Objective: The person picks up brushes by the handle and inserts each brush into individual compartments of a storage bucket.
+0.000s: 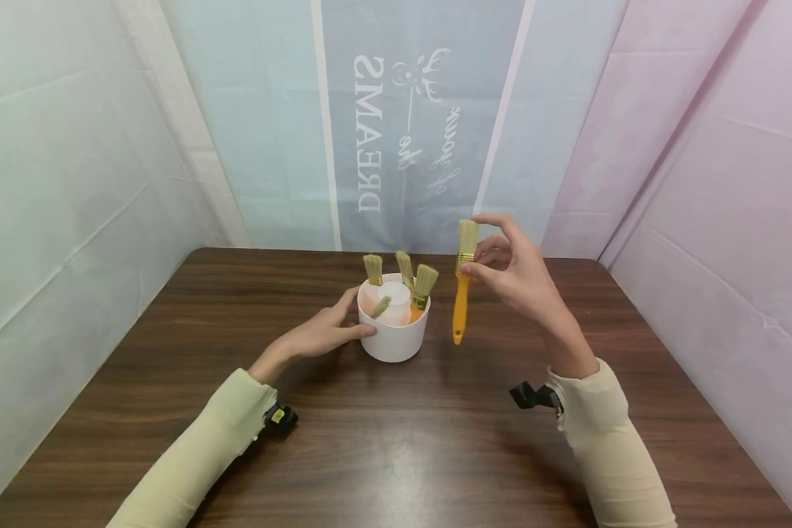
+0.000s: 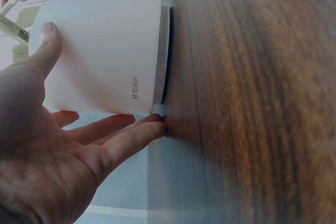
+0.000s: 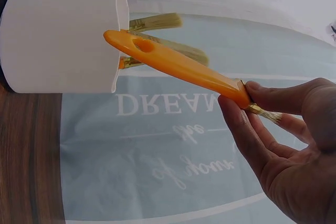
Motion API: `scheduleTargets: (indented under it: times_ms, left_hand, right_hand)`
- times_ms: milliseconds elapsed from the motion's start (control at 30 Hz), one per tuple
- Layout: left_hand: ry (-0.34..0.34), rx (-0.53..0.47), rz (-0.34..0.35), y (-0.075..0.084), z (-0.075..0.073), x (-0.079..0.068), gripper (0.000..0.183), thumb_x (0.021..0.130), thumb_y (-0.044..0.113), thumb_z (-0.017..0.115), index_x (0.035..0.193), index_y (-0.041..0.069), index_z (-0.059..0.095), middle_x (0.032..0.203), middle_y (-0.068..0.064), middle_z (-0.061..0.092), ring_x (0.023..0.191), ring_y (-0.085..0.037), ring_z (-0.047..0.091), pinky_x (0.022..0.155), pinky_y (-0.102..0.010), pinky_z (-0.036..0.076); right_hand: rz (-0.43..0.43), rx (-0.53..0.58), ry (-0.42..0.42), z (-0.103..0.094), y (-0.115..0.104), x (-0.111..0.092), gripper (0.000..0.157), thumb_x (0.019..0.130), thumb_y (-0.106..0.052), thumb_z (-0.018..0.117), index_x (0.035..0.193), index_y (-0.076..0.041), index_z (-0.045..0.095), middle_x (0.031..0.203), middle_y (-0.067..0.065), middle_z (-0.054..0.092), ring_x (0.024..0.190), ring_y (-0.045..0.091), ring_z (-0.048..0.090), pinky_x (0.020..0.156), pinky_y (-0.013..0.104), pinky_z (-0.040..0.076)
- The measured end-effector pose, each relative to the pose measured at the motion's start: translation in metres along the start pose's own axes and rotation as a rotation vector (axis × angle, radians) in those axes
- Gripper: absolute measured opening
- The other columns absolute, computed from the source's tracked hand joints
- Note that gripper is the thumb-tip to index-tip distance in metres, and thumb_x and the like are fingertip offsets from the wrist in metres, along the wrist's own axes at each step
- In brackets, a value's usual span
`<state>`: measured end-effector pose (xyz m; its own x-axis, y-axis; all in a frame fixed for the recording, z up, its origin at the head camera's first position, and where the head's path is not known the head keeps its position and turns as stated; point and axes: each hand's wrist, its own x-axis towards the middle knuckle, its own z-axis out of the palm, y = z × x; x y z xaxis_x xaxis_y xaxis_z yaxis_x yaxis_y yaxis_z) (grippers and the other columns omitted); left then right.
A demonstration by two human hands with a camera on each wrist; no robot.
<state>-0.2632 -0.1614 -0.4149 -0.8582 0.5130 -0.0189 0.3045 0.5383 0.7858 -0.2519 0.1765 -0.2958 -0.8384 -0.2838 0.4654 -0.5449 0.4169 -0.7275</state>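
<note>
A white round holder [image 1: 394, 343] stands on the table with several paintbrushes in it, bristles up. One of them, a wide brush [image 1: 425, 282], leans to the right; a smaller brush [image 1: 380, 307] lies low inside at the front left. My left hand [image 1: 323, 331] holds the holder's left side, thumb near the front rim and fingers along the far side. To the right of the holder, my right hand [image 1: 518, 275] pinches a yellow-handled paintbrush [image 1: 460, 304] around its metal band. That brush hangs upright, bristles up and handle end down, apart from the holder.
The dark wood table [image 1: 369, 455] reaches to a blue printed cloth [image 1: 422, 132] at the back. Pale cloth walls [image 1: 72, 183] stand on the left and right. Black straps sit on both wrists, over pale sleeves [image 1: 607, 433].
</note>
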Motion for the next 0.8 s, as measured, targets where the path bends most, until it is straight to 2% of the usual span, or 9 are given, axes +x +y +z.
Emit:
scheduleTargets:
  times_ms: [200,800]
  left_hand:
    - [0.001,-0.003,0.008,-0.001,-0.001,0.0,0.089,0.098,0.057,0.064,0.165,0.035,0.009,0.163,-0.01,0.041,0.151,-0.03,0.04,0.118,-0.058,0.038]
    - [-0.003,0.0,0.003,0.0,0.0,0.0,0.09,0.098,0.057,0.063,0.165,0.032,0.009,0.163,-0.011,0.04,0.152,-0.031,0.038,0.119,-0.059,0.036]
  right_hand:
    - [-0.035,-0.006,0.03,0.003,-0.007,-0.001,0.071,0.086,-0.004,0.084,0.147,-0.017,0.051,0.092,0.014,0.068,0.078,0.013,0.071,0.068,0.022,0.055]
    - [-0.111,0.077,0.099,0.011,-0.015,0.003,0.069,0.087,0.0,0.081,0.147,-0.016,0.05,0.094,0.014,0.067,0.078,0.012,0.071,0.074,0.023,0.06]
